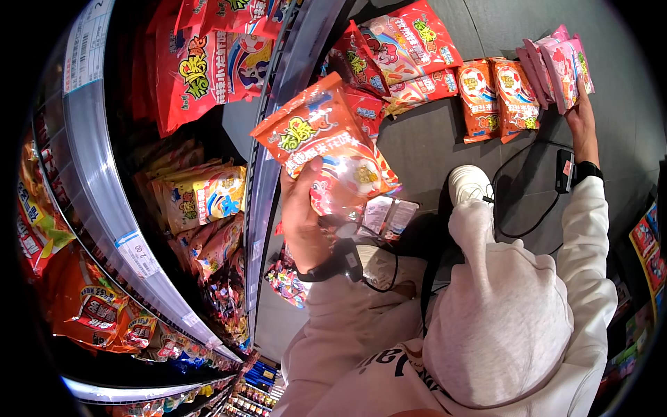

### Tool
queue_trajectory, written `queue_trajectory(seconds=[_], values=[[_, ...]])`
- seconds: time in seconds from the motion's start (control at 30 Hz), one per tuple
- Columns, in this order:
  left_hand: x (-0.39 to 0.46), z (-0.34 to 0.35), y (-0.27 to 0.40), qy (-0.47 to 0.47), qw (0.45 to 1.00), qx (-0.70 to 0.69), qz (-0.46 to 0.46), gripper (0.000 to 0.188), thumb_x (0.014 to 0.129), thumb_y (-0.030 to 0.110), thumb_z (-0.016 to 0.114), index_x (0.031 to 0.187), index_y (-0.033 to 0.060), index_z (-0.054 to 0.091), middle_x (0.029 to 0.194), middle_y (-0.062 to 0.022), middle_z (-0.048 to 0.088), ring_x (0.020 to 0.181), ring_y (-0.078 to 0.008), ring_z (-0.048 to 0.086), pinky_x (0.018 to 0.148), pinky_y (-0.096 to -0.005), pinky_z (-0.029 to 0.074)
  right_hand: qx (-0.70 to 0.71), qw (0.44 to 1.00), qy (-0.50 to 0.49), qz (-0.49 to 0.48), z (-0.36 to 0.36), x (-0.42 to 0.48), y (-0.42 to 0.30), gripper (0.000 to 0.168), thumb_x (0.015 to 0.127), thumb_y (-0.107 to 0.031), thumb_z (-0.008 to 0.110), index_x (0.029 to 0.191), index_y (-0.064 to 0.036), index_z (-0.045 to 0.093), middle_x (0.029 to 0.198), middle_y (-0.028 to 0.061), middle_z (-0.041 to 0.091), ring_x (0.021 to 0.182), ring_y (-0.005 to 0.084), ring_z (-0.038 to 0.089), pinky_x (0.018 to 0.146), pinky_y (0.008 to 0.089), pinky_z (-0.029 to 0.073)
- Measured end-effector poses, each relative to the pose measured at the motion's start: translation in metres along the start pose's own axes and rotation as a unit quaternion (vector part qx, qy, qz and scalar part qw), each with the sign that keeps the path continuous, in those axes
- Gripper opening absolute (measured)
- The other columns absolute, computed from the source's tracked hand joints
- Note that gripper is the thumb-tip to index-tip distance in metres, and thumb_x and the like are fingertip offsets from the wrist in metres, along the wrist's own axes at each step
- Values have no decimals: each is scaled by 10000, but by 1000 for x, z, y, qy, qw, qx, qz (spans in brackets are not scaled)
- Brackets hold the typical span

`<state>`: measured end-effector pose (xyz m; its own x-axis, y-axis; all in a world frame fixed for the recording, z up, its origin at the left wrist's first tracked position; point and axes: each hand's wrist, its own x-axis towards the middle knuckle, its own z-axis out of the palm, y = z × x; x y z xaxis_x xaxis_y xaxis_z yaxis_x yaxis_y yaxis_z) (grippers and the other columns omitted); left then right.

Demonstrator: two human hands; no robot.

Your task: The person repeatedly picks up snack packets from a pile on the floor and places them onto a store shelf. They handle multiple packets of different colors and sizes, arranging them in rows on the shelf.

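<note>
An orange snack bag (333,151) is in my left hand (305,208), with the thumb across its printed front. It hangs in front of the shelf edge, left of the picture's middle. At the upper right my right hand (583,125) has its fingers on a pink snack bag (565,73), the outermost of several pink ones leaning together over the floor. Beside them two orange snack bags (495,99) lie side by side on the grey tiles. Several red snack bags (411,47) are heaped further left on the floor. Both wrists wear black straps with cabled devices.
Shelves with clear price strips (112,177) curve down the left side. They hold red bags (208,68), yellow bags (203,195) and other packets. More packets lie on the floor by my left wrist. A black cable (500,208) loops near my white shoe (469,182). Colourful packages (651,250) stand at the far right.
</note>
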<state>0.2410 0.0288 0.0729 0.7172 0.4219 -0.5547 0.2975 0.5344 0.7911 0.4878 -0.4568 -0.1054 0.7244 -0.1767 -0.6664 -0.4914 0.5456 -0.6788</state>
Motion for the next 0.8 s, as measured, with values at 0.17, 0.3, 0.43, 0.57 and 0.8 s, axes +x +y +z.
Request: queue_trajectory(seconds=[0.17, 0.3, 0.43, 0.57, 0.8], values=[[6, 3, 1, 31, 999, 16, -15, 374, 805, 54, 617, 1153, -8, 495, 1072, -85, 585, 934, -167, 576, 811, -292, 456, -69, 995, 73, -17, -43, -5, -3, 439, 853, -166, 582, 1222, -7, 404, 1122, 109, 529, 1004, 184, 547, 862, 310, 456], [2, 22, -2, 26, 999, 38, -2, 347, 819, 62, 602, 1141, -11, 499, 1043, -79, 591, 907, -153, 579, 788, -266, 453, -140, 949, 158, -234, -31, -56, 21, 433, 842, -128, 578, 1208, 8, 389, 1130, 118, 493, 1003, 184, 526, 863, 284, 438], [-1, 25, -9, 40, 997, 18, -66, 304, 832, 53, 576, 1121, -9, 505, 1019, -74, 596, 875, -135, 582, 737, -261, 470, -308, 874, -6, -377, 38, -122, 44, 243, 873, -64, 502, 1101, 18, 488, 1039, 86, 548, 950, 141, 544, 834, 261, 444], [-3, 37, -8, 44, 999, -8, -23, 288, 833, 27, 568, 1114, 1, 511, 1003, -61, 600, 842, -126, 587, 693, -256, 482, -351, 901, -223, -127, 97, -154, 86, 229, 920, -117, 437, 1078, 5, 550, 996, 81, 603, 917, 121, 570, 808, 240, 450], [-5, 22, -8, 58, 997, 45, -7, 393, 795, 54, 638, 1155, -2, 492, 1066, -87, 587, 937, -156, 577, 812, -294, 464, -103, 952, -253, 139, 155, -145, 141, 371, 909, -198, 476, 1187, 40, 417, 1083, 150, 564, 1008, 209, 566, 899, 289, 448]])
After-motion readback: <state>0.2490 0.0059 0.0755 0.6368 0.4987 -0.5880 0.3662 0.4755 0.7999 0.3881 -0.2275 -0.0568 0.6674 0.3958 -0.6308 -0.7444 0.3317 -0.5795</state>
